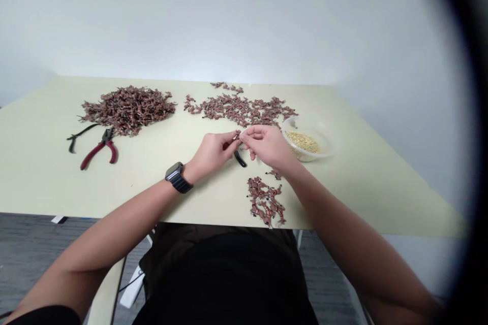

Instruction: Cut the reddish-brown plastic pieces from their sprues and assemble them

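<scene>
Small brown animal-shaped figurine (237, 134) sits mid-frame, pinched in the left hand (216, 151); the right hand (267, 146) has fingertips just beside it, gripping what, I cannot tell. Left of centre, a black rectangular smartwatch (178, 177) has a screen too small for me to read.

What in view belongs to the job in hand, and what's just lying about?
Likely in the job:
small brown piece at the left hand and right hand
heaped figures
spread figures
near-edge figures
clear bowl of gold-coloured bits

Seemingly just lying about:
red-handled pliers
thin black tool
black handle by the hands, role unclear
</scene>
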Action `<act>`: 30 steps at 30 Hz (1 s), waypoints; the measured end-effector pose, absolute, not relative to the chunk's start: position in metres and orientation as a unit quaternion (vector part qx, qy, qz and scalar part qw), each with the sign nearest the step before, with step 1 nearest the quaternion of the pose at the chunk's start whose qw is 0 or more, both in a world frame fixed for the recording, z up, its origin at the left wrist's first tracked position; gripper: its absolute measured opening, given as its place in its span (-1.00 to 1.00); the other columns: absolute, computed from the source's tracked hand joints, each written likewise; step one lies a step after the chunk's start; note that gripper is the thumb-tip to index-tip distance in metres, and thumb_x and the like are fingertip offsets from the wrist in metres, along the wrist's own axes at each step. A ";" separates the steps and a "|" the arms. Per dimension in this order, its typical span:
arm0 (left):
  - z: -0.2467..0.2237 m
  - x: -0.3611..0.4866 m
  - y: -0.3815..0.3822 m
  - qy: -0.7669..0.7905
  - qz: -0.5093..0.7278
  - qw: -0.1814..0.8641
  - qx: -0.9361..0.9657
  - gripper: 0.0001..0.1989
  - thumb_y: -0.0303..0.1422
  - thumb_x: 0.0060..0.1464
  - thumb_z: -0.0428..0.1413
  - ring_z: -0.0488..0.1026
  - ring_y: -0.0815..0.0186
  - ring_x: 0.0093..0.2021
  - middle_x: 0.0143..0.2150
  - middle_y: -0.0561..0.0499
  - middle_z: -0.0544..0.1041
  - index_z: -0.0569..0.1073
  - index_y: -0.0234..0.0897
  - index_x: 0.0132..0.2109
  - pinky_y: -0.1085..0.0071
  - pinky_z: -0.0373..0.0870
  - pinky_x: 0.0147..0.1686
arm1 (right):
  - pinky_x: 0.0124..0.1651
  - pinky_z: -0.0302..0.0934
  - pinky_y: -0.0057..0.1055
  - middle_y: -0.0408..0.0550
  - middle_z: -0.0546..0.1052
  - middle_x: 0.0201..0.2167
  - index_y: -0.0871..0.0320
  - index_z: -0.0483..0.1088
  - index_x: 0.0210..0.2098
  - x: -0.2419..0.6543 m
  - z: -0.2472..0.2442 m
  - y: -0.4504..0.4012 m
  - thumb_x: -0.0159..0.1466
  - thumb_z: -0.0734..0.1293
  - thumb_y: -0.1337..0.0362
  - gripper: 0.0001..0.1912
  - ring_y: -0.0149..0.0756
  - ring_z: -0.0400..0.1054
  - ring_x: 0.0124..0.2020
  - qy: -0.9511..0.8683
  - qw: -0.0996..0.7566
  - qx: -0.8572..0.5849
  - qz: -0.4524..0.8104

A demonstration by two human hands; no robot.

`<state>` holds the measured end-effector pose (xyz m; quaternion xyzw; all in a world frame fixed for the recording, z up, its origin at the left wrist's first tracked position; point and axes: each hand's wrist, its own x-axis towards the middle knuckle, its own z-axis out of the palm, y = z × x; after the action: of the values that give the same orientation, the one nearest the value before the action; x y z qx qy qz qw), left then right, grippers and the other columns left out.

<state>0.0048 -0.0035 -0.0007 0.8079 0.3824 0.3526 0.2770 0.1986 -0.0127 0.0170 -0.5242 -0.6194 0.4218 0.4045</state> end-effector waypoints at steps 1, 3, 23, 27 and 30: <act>-0.001 0.004 -0.002 0.378 0.352 0.297 0.803 -0.66 -0.18 0.44 0.09 0.42 0.41 -0.52 -0.51 0.03 0.54 0.60 -0.30 -0.22 0.47 0.31 -0.41 | -0.58 0.22 -0.39 -0.05 0.58 -0.44 0.15 0.51 -0.31 0.200 0.016 -0.012 0.34 0.43 0.12 -0.78 -0.37 0.36 -0.62 -0.630 0.406 -0.521 0.409; -0.002 0.002 0.000 0.369 0.350 0.350 0.787 -0.66 -0.16 0.43 0.11 0.44 0.40 -0.52 -0.51 0.02 0.54 0.62 -0.30 -0.19 0.47 0.35 -0.41 | -0.50 0.28 -0.36 -0.07 0.59 -0.42 0.13 0.53 -0.28 0.203 0.013 -0.011 0.34 0.43 0.14 -0.82 -0.34 0.38 -0.57 -0.660 0.411 -0.516 0.360; -0.002 0.003 -0.001 0.383 0.333 0.359 0.783 -0.64 -0.16 0.42 0.11 0.45 0.42 -0.53 -0.54 0.05 0.54 0.60 -0.32 -0.26 0.50 0.37 -0.39 | -0.32 0.20 -0.36 -0.10 0.60 -0.40 0.10 0.48 -0.30 0.206 0.008 -0.009 0.44 0.32 0.17 -0.79 -0.30 0.41 -0.41 -0.739 0.367 -0.493 0.277; -0.003 0.004 0.000 0.385 0.330 0.353 0.786 -0.64 -0.16 0.42 0.10 0.44 0.43 -0.53 -0.54 0.06 0.53 0.59 -0.31 -0.26 0.51 0.36 -0.39 | -0.46 0.17 -0.41 -0.11 0.56 -0.45 0.12 0.47 -0.29 0.208 0.012 -0.009 0.43 0.33 0.11 -0.76 -0.39 0.34 -0.54 -0.709 0.361 -0.490 0.356; -0.003 0.004 0.001 0.383 0.333 0.371 0.778 -0.65 -0.17 0.42 0.10 0.45 0.43 -0.52 -0.54 0.06 0.53 0.60 -0.31 -0.25 0.51 0.37 -0.40 | -0.56 0.14 -0.44 -0.13 0.53 -0.48 0.14 0.48 -0.30 0.209 0.014 -0.008 0.40 0.39 0.09 -0.75 -0.45 0.28 -0.64 -0.675 0.362 -0.502 0.401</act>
<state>0.0036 0.0007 -0.0032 0.7776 0.3829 0.3334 0.3709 0.2091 -0.0084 0.0141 -0.5018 -0.6754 0.4013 0.3619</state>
